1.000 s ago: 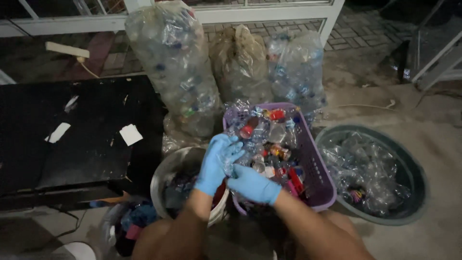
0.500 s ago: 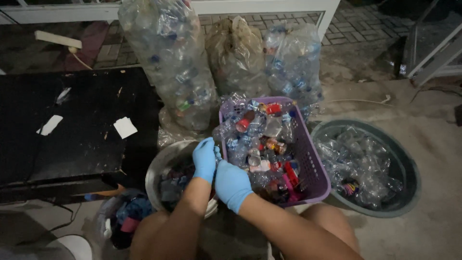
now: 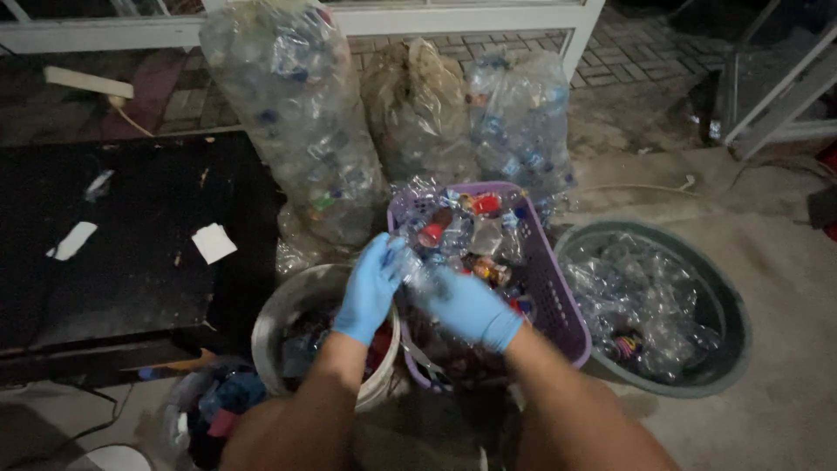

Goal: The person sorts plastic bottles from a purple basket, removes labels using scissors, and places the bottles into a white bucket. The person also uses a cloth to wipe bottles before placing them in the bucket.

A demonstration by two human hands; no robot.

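At the far left we see a black counter [image 3: 131, 253] with 2 white paper scraps [image 3: 214, 242] on it, well apart from our hands. Just right of it stands a pale bucket [image 3: 279, 305] with dark odds and ends inside, and our left hand [image 3: 370, 288], in a blue glove, hangs over its right rim. Its grip is curled around 1 end of a clear plastic bottle [image 3: 417, 272]; the frame is blurred there, so the fingers seem closed on the cap end, though we cannot be sure which end it is.

The bottle lies between our 2 hands, its long axis running left to right and dipping slightly toward the right. Our right hand [image 3: 471, 307], also gloved in blue, wraps the other end with fingers pressed around the body. Both hands touch the bottle, so neither is nearer; the left sits a little higher.

Beneath and behind the right hand is a purple basket [image 3: 558, 305] heaped with crushed bottles and red caps. Behind it lean 3 tall clear sacks [image 3: 296, 131] of bottles. Farthest right, a round dark tub [image 3: 724, 349] holds flattened clear plastic, apart from the basket.
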